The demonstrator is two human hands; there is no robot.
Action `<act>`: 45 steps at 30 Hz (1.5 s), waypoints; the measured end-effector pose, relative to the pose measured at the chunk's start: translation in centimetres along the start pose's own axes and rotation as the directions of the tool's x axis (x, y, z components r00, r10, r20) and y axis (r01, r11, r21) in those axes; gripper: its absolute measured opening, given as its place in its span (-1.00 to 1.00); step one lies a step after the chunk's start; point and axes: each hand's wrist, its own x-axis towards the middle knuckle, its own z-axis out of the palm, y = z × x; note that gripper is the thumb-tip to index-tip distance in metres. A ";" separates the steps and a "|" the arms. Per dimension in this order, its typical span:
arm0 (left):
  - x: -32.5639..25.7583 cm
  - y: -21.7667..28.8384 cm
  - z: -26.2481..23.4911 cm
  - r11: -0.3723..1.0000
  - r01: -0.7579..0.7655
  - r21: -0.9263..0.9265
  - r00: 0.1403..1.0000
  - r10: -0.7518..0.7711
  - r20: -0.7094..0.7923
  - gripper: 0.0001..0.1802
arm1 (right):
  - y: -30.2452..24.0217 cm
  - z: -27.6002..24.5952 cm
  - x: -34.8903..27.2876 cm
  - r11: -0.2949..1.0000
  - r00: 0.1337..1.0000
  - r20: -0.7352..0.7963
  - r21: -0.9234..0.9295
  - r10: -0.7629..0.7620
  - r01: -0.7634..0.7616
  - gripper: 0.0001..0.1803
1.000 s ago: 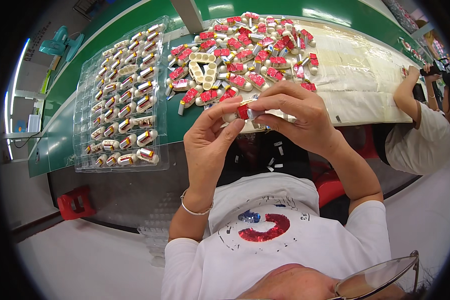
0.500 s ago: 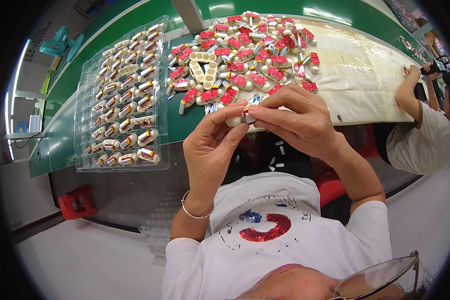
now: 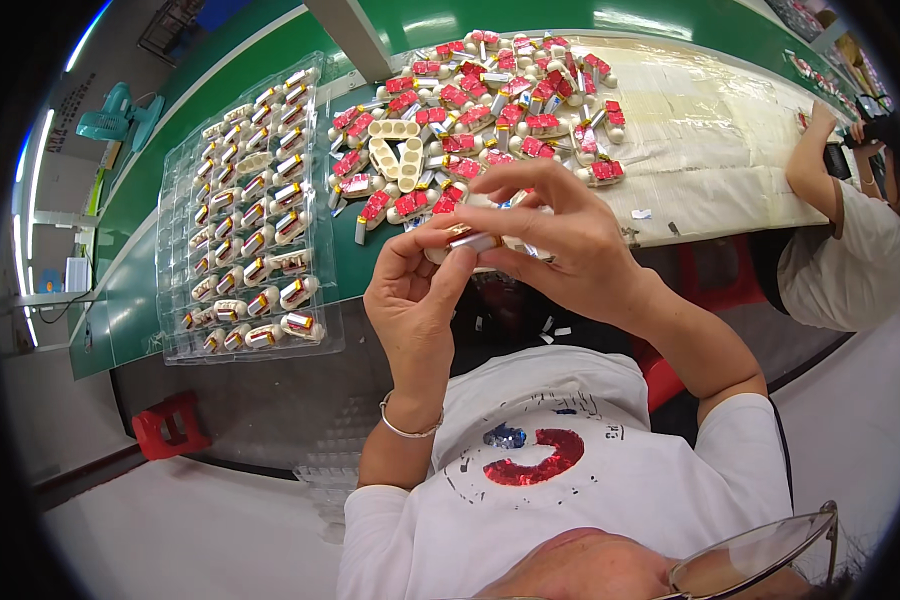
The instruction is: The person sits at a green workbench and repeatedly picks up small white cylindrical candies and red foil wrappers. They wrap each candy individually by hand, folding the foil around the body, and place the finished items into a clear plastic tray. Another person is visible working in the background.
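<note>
Both hands pinch small part; part pile, filled tray beyond.

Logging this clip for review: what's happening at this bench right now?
A person seated at a green table holds one small white capsule-shaped piece up in front of them, pinched between the left hand and right hand. A loose pile of similar red-and-white pieces lies beyond the hands. To the left, a clear tray has its rows mostly filled. Another person's arm rests at the table's far right.

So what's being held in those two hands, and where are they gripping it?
One small white capsule-shaped part with a metallic band. The left hand pinches its left end, the right hand its right end, by the fingertips.
</note>
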 end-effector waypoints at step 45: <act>0.2 0.7 0.5 1.000 0.003 0.009 0.999 -0.003 -0.047 -0.73 | 0.5 -0.3 -0.1 0.994 0.992 -0.121 -0.105 -0.017 0.004 -0.79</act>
